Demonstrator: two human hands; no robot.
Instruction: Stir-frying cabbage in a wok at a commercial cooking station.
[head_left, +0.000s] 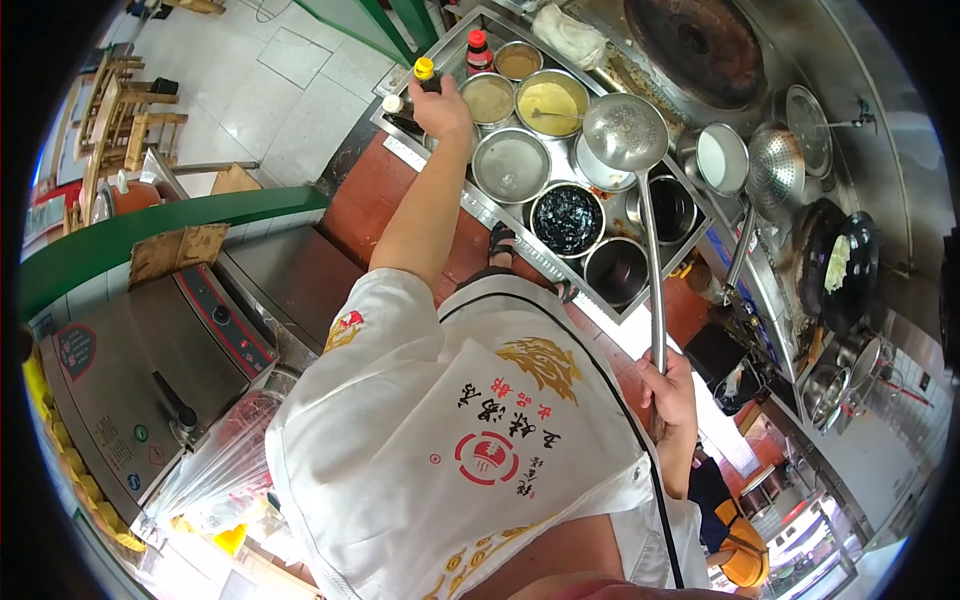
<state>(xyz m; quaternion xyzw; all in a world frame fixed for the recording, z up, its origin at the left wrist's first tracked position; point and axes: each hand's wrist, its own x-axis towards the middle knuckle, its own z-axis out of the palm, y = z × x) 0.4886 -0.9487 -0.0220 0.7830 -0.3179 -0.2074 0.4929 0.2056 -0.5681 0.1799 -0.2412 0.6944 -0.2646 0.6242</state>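
Observation:
My left hand (442, 111) is closed around a dark bottle with a yellow cap (424, 69) at the far left corner of the steel seasoning tray (555, 247). A white-capped bottle (393, 105) stands beside it, and a red-capped bottle (478, 51) is a little to its right. My right hand (670, 390) grips the long handle of a steel ladle (626, 133), whose bowl hangs over the tray's right part. Below the bowl are round metal containers, among them one of yellow paste with a spoon (553, 101), one of clear liquid (511, 165) and one of glossy black contents (568, 219).
On the steel range at right are a large dark wok (694, 45), a perforated strainer (776, 166), a white-filled pot (722, 159) and a black wok with pale green food (838, 266). A steel appliance (142, 390) stands at left. Another person (739, 532) is at lower right.

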